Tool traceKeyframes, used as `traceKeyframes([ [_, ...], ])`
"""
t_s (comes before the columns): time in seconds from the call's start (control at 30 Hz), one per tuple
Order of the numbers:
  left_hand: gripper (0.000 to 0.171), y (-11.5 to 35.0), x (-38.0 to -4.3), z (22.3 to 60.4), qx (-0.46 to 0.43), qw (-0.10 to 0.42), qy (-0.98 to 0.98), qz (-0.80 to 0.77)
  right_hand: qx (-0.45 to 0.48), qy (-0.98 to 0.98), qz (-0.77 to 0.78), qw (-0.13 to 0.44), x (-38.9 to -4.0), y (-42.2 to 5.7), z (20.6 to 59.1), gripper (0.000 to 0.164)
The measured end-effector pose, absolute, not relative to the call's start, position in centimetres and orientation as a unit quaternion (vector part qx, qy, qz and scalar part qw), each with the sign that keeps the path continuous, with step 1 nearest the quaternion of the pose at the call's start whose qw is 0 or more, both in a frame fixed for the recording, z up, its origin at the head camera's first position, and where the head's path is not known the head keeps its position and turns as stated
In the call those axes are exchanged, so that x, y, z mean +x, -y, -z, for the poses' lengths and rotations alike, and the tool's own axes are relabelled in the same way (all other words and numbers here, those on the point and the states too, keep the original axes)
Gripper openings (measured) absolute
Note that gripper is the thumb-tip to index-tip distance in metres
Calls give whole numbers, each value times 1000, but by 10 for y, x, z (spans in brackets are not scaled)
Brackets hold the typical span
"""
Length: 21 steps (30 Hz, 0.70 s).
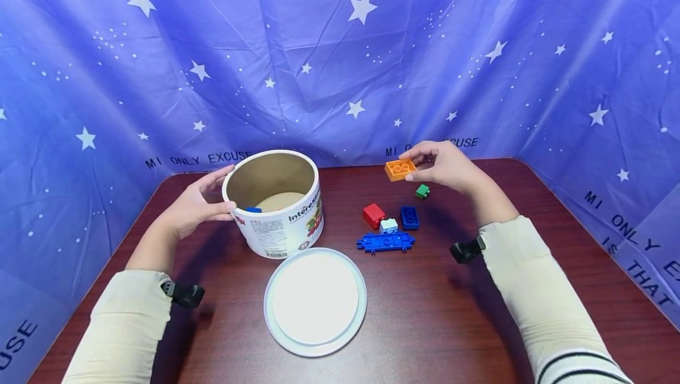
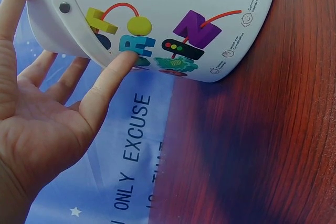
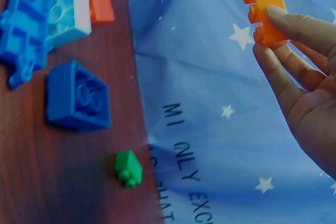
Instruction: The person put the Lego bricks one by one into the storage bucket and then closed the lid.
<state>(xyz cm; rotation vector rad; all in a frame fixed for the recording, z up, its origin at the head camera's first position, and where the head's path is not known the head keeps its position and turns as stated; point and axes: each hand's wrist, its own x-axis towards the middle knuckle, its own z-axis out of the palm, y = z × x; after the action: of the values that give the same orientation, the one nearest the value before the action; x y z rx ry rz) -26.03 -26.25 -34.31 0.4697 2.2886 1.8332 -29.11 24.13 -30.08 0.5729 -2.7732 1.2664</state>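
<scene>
My left hand (image 1: 191, 204) holds the left side of a white printed bucket (image 1: 276, 233), thumb at the near rim and fingers spread around the wall. In the left wrist view one fingertip touches the bucket's printed side (image 2: 226, 30), beside its white handle (image 2: 79, 30). A blue piece (image 1: 253, 210) shows inside the bucket. Above the table's far right part, my right hand (image 1: 443, 166) pinches an orange toy brick (image 1: 399, 170) between thumb and fingers. Its hollow underside faces the head view. Below that hand lies a small green brick (image 1: 422, 191).
Right of the bucket lie a red brick (image 1: 374, 216), a pale blue brick (image 1: 389, 226), a hollow blue brick (image 1: 409, 217) and a long blue base piece (image 1: 386, 242). A round white lid (image 1: 316, 301) lies in front of the bucket. Starry blue cloth (image 1: 340, 65) hangs around the table.
</scene>
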Motion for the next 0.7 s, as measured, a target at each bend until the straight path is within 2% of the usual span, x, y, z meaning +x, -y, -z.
traceKeyframes([
  [0.7, 87, 262, -259, 342, 158, 86, -768, -615, 280, 869, -409, 12, -293, -186, 261, 37],
])
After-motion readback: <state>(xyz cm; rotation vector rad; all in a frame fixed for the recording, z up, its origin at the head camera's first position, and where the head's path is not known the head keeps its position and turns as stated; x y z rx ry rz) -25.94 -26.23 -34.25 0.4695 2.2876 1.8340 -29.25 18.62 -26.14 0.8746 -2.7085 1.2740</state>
